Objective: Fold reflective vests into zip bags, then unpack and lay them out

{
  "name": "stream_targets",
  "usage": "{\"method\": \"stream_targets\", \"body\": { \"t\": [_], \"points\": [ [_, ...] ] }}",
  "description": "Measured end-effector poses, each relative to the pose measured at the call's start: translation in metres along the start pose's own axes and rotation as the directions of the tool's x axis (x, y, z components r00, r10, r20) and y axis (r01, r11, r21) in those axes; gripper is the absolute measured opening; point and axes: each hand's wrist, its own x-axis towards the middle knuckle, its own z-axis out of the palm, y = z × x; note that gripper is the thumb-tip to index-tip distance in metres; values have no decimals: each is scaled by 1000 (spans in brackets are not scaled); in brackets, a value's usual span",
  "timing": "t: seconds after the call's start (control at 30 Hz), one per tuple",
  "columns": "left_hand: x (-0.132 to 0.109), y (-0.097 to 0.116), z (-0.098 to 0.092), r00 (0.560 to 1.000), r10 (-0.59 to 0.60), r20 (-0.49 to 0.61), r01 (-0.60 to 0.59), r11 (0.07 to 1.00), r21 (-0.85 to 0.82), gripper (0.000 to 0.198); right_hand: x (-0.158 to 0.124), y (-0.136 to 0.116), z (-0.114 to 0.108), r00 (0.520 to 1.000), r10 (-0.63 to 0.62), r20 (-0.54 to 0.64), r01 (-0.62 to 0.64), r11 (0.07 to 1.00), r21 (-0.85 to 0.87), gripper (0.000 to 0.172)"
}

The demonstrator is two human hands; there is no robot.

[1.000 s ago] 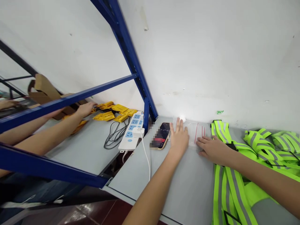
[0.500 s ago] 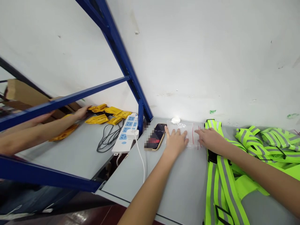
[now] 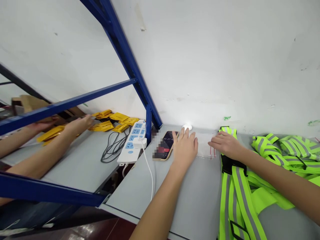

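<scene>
A clear plastic zip bag (image 3: 203,146) with red seal lines lies flat on the grey table (image 3: 195,193). My left hand (image 3: 185,146) rests on the left part of the bag, palm down with fingers spread. At the bag's right end, by the red lines, my right hand (image 3: 227,145) has its fingers drawn together on the edge; the thumb is mostly hidden. A small white round object (image 3: 187,127) sits just beyond my left fingertips. Just left of that hand lies a phone (image 3: 166,146) with a running timer. Neon yellow-green reflective straps (image 3: 240,196) lie under my right forearm.
A white power strip (image 3: 132,143) with a plugged-in charger stands left of the phone, its cable crossing the table. Blue rack posts (image 3: 130,63) rise behind it. Farther left, another person's hands (image 3: 80,124) work among yellow packets (image 3: 101,126). A white wall borders the back.
The bag's red lines now lie closer together at its right end. My right fingers have drawn together there, and my left hand has shifted slightly left and away from me.
</scene>
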Motion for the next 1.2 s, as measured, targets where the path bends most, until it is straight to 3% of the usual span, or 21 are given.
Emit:
{"method": "stream_targets", "body": {
  "t": [0.17, 0.27, 0.43, 0.57, 0.73, 0.8, 0.87, 0.93, 0.97, 1.0, 1.07, 1.13, 1.2],
  "points": [
    [2, 0, 31, 950, 112, 292, -66, 984, -163, 53, -6, -9, -1, 960, 53, 274, -62, 998, 24, 21],
    [5, -3, 48, 928, 139, 345, -74, 978, -194, 54, -1, -14, -1, 911, 128, 392, -157, 987, 42, 16],
    [9, -2, 53, 925, 20, 380, 44, 986, -158, 59, 3, -30, -3, 820, 196, 538, -273, 960, 66, 39],
    [9, 0, 53, 919, -78, 386, 126, 987, -100, 72, 11, -46, 0, 781, 223, 584, -294, 956, 27, 46],
    [10, 0, 55, 927, -75, 368, 105, 992, -63, 73, 23, -53, -6, 745, 277, 608, -348, 938, -1, 48],
    [10, -1, 58, 936, -64, 346, 88, 995, -54, 72, 20, -48, -20, 756, 268, 597, -358, 933, 34, 45],
    [9, -3, 60, 947, -49, 317, 68, 996, -49, 71, 7, -40, -41, 797, 289, 531, -403, 909, 110, 42],
    [9, -5, 61, 961, -22, 277, 38, 998, -51, 69, -16, -32, -63, 821, 384, 424, -488, 857, 169, 41],
    [9, -5, 60, 968, 4, 251, 11, 998, -58, 67, -33, -28, -73, 807, 455, 377, -543, 823, 167, 41],
    [9, -5, 58, 976, 38, 215, -24, 997, -69, 65, -51, -24, -81, 774, 533, 343, -604, 785, 142, 41],
    [8, 1, 50, 984, 140, 114, -126, 985, -120, 58, -90, -18, -90, 658, 692, 296, -734, 678, 47, 43],
    [5, 16, 39, 970, 244, -4, -239, 944, -227, 51, -125, -13, -90, 515, 812, 273, -839, 543, -34, 58],
    [1, 41, 25, 943, 327, -70, -326, 854, -405, 46, -149, -10, -82, 406, 865, 293, -896, 440, -56, 77]
  ]
}}
